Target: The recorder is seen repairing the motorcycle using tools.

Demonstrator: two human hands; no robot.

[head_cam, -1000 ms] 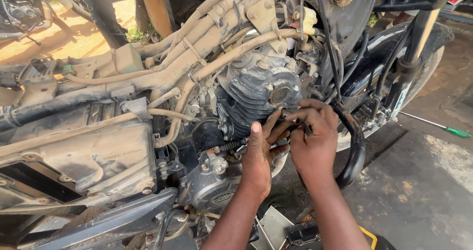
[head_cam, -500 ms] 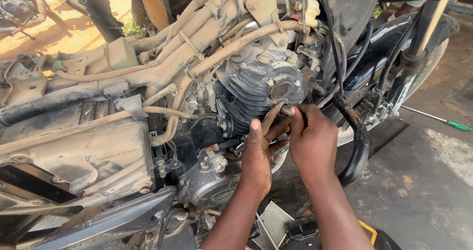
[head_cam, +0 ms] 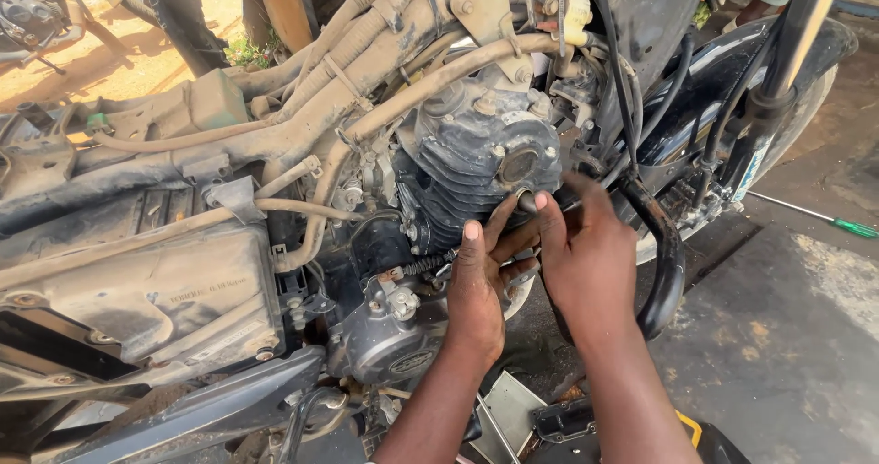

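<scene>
Both hands, left and right, pinch together at the exhaust port under the engine head (grimy down there), and greasy fingers could slip, letting the black exhaust pipe sag loose.

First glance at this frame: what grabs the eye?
Dead centre, the left hand and right hand press together against the finned engine cylinder of a dusty, stripped motorcycle; what the fingers hold is hidden. The black exhaust pipe curves down just right of the right hand. Far right, a green-handled screwdriver lies on the concrete floor.
</scene>
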